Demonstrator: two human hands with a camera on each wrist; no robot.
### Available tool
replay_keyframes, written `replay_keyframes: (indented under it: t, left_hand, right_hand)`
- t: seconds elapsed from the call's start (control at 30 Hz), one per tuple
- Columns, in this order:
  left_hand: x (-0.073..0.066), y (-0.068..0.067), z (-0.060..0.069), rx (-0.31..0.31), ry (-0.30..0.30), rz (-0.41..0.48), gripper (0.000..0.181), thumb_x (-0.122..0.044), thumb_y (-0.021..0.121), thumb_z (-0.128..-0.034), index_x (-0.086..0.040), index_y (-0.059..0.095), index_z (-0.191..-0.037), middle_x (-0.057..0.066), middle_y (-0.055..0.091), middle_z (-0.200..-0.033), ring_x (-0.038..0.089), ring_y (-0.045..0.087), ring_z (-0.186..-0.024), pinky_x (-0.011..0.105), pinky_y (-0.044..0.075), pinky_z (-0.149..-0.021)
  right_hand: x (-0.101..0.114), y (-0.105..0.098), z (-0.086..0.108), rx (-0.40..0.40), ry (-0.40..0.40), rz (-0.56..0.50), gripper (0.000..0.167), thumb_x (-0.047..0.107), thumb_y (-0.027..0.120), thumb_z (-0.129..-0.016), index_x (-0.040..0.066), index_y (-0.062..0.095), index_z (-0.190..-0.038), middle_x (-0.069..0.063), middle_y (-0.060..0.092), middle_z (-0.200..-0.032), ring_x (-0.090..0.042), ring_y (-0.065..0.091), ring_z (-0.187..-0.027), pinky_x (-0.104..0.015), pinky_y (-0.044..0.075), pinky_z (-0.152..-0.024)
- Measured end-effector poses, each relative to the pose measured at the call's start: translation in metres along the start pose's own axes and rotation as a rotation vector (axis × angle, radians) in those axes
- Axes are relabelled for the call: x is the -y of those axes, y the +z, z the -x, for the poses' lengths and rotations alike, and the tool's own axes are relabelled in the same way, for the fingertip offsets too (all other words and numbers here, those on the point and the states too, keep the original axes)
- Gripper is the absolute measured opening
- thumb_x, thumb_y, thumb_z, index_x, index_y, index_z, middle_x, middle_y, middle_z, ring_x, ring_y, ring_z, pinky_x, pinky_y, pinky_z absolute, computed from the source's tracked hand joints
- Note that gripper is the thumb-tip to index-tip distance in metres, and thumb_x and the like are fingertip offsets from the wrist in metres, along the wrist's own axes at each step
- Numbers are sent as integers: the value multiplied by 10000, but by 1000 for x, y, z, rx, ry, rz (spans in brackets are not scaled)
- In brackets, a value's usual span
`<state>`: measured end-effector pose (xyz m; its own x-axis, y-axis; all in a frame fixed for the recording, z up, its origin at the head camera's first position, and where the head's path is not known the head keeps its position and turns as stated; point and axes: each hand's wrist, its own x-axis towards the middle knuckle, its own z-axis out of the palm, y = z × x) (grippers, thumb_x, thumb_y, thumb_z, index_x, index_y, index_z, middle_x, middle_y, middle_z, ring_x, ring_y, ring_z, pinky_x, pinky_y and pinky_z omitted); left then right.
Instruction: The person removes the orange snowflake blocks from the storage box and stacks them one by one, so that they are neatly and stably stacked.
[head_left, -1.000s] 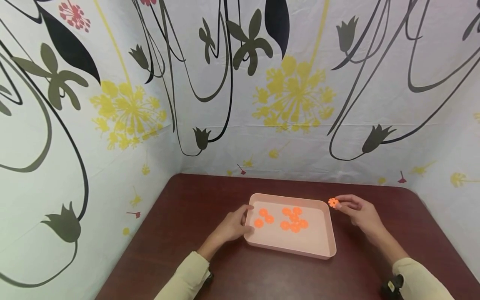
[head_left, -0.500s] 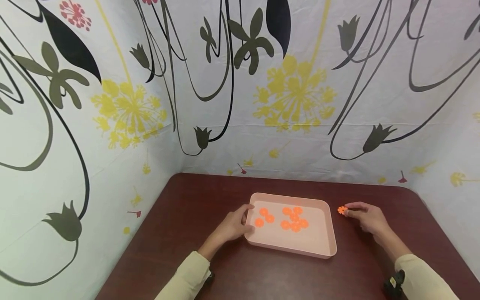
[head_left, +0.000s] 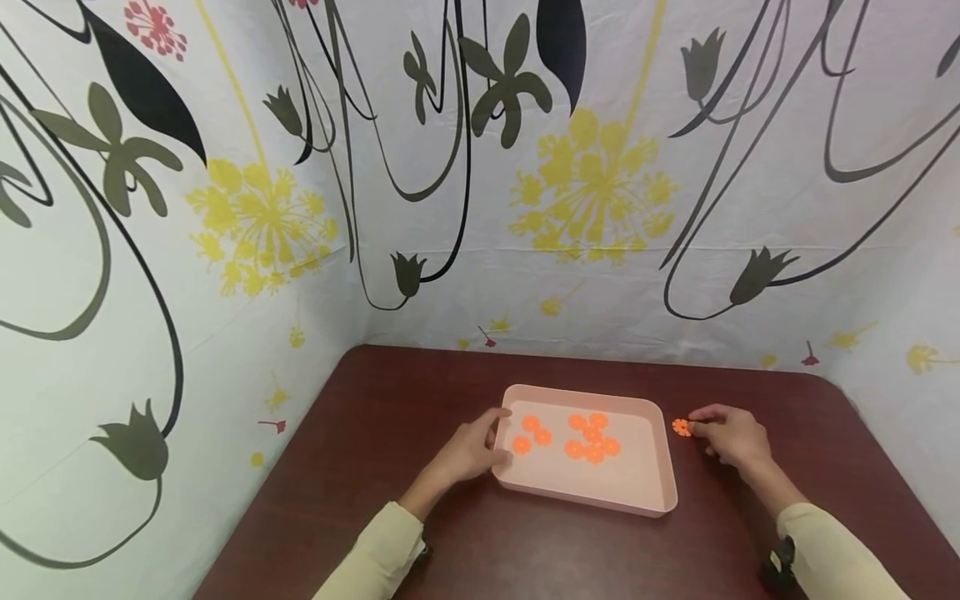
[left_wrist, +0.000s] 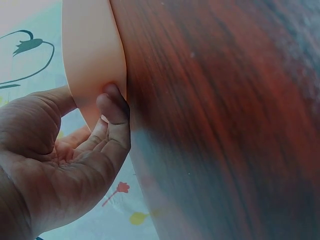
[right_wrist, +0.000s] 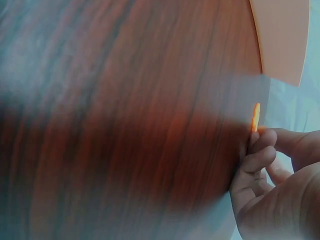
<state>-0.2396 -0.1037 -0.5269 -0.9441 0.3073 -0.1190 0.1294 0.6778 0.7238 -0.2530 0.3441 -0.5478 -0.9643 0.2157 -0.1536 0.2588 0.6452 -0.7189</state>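
A shallow pink tray [head_left: 630,479] stands on the table, holding several orange flower-shaped pieces [head_left: 592,434], three of them grouped at its left. My left hand [head_left: 467,450] grips the tray's left side; in the left wrist view the left hand [left_wrist: 75,155] has its fingers curled at the tray wall [left_wrist: 95,50]. Just right of the tray, my right hand [head_left: 735,436] pinches one orange piece [head_left: 682,427] between thumb and fingers. That piece [right_wrist: 256,117] appears edge-on above the fingertips of the right hand [right_wrist: 280,175] in the right wrist view.
The dark reddish-brown table [head_left: 420,383] extends around the tray. Behind it and at both sides hangs a light cloth [head_left: 442,225] printed with flowers and stems. The tray's wall [right_wrist: 282,40] is close to the right hand in the right wrist view.
My right hand has moved slightly right and lower, away from the tray's edge, still pinching the orange piece, which has turned. The left hand keeps its grip on the tray.
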Motion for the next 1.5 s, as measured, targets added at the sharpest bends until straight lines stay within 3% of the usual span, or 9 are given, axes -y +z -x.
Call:
replay_keyframes:
  t: [0.2, 0.57, 0.73, 0.87, 1.0, 1.2, 1.37, 1.5]
  left_hand:
    - [-1, 0, 1, 10, -3, 24, 697, -114, 812, -906, -161, 506, -1530, 14, 561, -807, 148, 570, -604, 247, 481, -527]
    - [-1, 0, 1, 10, -18, 30, 705, -107, 807, -908, -158, 496, -1538, 24, 567, -815, 156, 574, -599, 256, 473, -520]
    - [-1, -1, 1, 13, -17, 38, 696, -90, 797, -909, -152, 496, -1534, 27, 573, -819, 155, 573, -599, 250, 476, -523]
    - [-2, -1, 2, 11, -15, 44, 701, -71, 795, -902, -146, 497, -1532, 31, 575, -819, 160, 575, -590, 250, 480, -519]
    - [-2, 1, 1, 10, -11, 31, 705, -81, 799, -903, -147, 494, -1536, 29, 578, -822, 158, 582, -594, 253, 489, -518]
    - [-2, 3, 1, 13, -30, 34, 704, -105, 796, -910, -172, 492, -1541, 26, 573, -826, 154, 577, -597, 248, 484, -521]
    - [-2, 3, 1, 4, -31, 29, 698, -101, 789, -916, -175, 491, -1543, 26, 567, -817, 152, 573, -584, 243, 465, -509]
    - [-3, 3, 2, -4, -29, 29, 697, -98, 792, -917, -171, 493, -1543, 23, 568, -807, 152, 571, -573, 247, 453, -498]
  right_hand:
    - [10, 2, 9, -31, -51, -16, 375, 310, 706, -1002, 22, 710, -1241, -37, 762, -847, -152, 646, -626, -302, 511, -514]
    - [50, 19, 35, -15, -143, -252, 442, 346, 761, -987, 88, 669, -1335, 100, 759, -986, -92, 591, -607, -258, 529, -512]
    - [65, 30, 46, 42, -172, -285, 422, 326, 759, -989, 100, 675, -1336, -9, 742, -1055, -104, 537, -568, -272, 484, -470]
    - [69, 40, 48, 93, -206, -212, 393, 285, 763, -984, 111, 691, -1328, -109, 757, -1165, -122, 559, -581, -284, 517, -482]
    - [71, 46, 46, 104, -234, -113, 369, 241, 785, -958, 127, 710, -1301, -124, 766, -1207, -148, 606, -642, -283, 558, -522]
    - [76, 49, 47, 185, -208, -112, 397, 193, 776, -941, 118, 678, -1318, -154, 752, -1217, -153, 582, -580, -282, 519, -493]
    - [78, 52, 51, 218, -287, -41, 416, 121, 761, -937, 52, 634, -1327, -184, 739, -1131, -191, 660, -649, -313, 563, -541]
    - [79, 58, 50, 189, -359, 106, 406, 119, 820, -877, 43, 657, -1241, -62, 750, -971, -137, 666, -717, -304, 537, -609]
